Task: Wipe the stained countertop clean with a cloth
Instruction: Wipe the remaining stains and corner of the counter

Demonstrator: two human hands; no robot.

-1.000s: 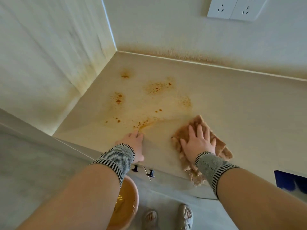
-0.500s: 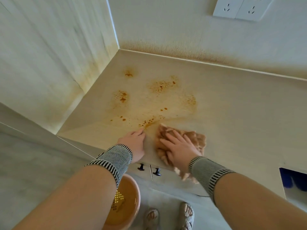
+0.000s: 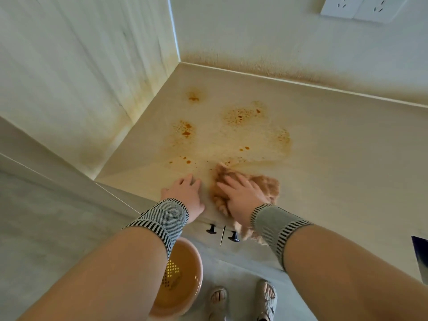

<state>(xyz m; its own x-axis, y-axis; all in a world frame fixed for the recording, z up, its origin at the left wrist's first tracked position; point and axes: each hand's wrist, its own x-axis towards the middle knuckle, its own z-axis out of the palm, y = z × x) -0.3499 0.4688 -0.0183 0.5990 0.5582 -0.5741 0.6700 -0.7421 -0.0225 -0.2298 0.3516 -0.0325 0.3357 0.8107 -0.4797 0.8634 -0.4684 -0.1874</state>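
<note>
A pale countertop [image 3: 335, 144] fills the corner between two walls. Orange-brown stains [image 3: 243, 115] spot its middle, with more drips [image 3: 185, 132] to the left. A tan fluffy cloth [image 3: 266, 184] lies at the front edge, just below the lowest drips. My right hand [image 3: 243, 195] presses flat on the cloth with straight fingers. My left hand [image 3: 187, 193] rests flat on the bare counter just left of the cloth. Part of the cloth hangs over the counter's front edge.
Below the counter are cabinet doors with two dark knobs [image 3: 212, 229]. An orange basin [image 3: 178, 281] stands on the floor under my left forearm. My feet [image 3: 266, 295] show near the bottom. Wall sockets [image 3: 356, 6] sit top right. A dark blue object [image 3: 420, 253] is at the right edge.
My right hand has slid the cloth leftward along the front edge, close to my left hand and up to the lowest drips. The left hand has stayed put.
</note>
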